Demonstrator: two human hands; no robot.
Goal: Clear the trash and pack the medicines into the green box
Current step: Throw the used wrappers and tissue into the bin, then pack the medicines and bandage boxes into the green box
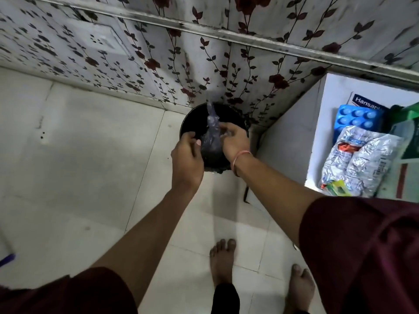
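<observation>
Crumpled clear plastic bag [212,134] over black bin [192,123] on floor by floral wall. Left hand [187,158] and right hand [232,138] flank it; fingers loosely curled, grip unclear. Blue blister pack [357,117], foil strips [360,159] on white counter [322,141] at right.

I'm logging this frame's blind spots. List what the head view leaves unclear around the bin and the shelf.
- Black bin: inside hidden by both hands and darkness.
- Plastic piece: motion-blurred; which hand grips it is unclear, left hand or right hand.
- Green box: cut off by the right edge.
- Silver strips: print too small.
- Dark blue carton: name partly covered.
</observation>
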